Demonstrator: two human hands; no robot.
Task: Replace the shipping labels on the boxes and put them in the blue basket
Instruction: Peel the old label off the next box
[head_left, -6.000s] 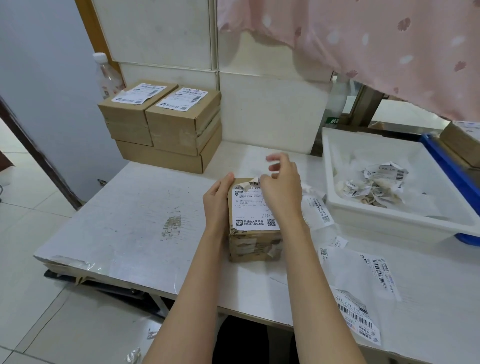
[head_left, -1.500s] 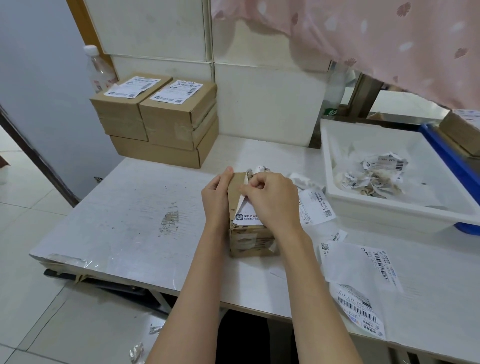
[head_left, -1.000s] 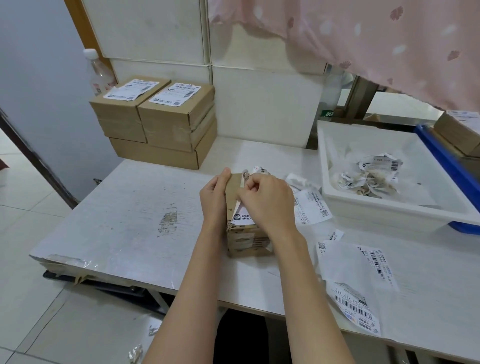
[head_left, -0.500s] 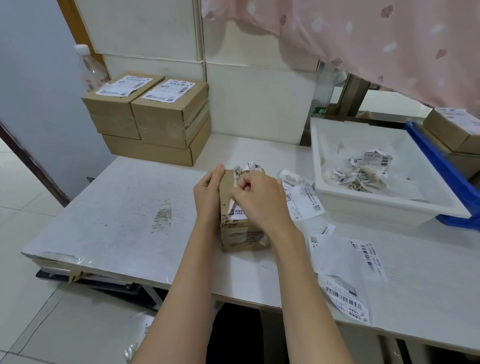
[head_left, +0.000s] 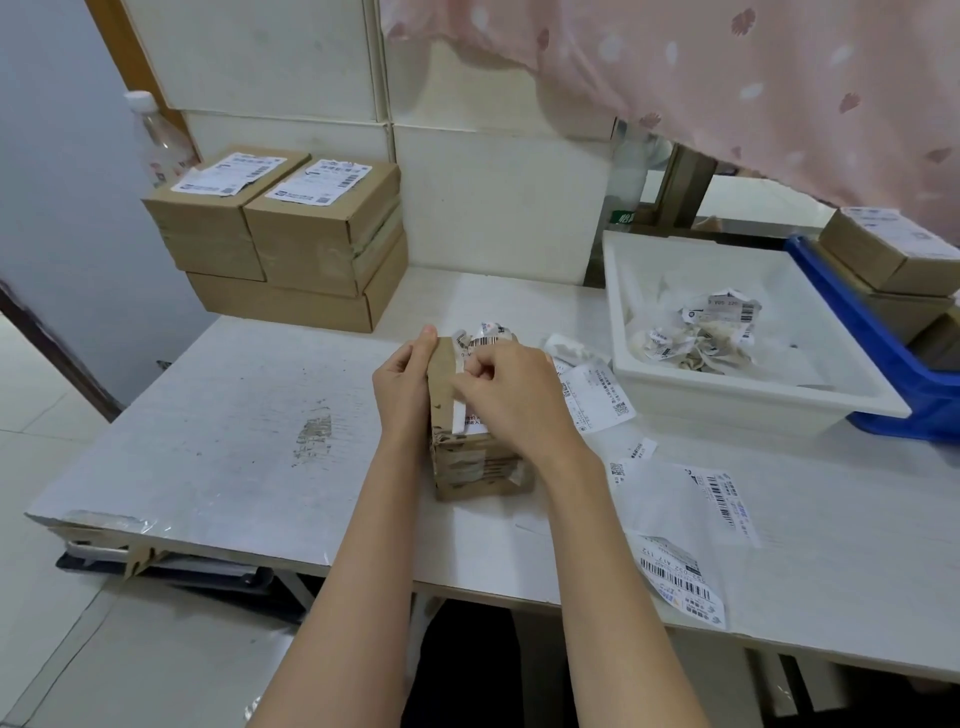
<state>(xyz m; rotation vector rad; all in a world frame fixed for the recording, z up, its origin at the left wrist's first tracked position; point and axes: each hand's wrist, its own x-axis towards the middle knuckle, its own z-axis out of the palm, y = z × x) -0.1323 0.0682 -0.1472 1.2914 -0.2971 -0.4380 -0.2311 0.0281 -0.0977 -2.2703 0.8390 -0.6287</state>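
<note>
Left to right, then:
Water bottle (head_left: 156, 137): clear plastic with a white cap, standing at the far left behind the stacked boxes.
Stacked boxes (head_left: 291, 239): three brown cartons at the far left of the white table (head_left: 218, 431); two labelled ones side by side on a wider, flatter one.
Left hand (head_left: 402, 387): fingers straight and together, laid flat against the left side of the small box, thumb up along its top edge.
Small box (head_left: 475, 465): brown carton near the table's middle, between the two hands, its near face patched with torn tape.
Old label (head_left: 470, 413): white, partly peeled off the top of the small box; its crumpled barcoded end sticks up at the far edge, just beyond the right fingers.
Right hand (head_left: 511, 395): over the top of the small box, fingers curled, thumb and forefinger pinching the old label near the left top edge.
Loose labels (head_left: 680, 525): several white barcoded sheets lying flat on the table to the right of the small box.
White tray (head_left: 743, 395): on the right, holding crumpled label scraps (head_left: 701, 332).
Blue basket (head_left: 878, 343): at the far right, touching the tray, with brown labelled boxes (head_left: 888, 249) inside.
</note>
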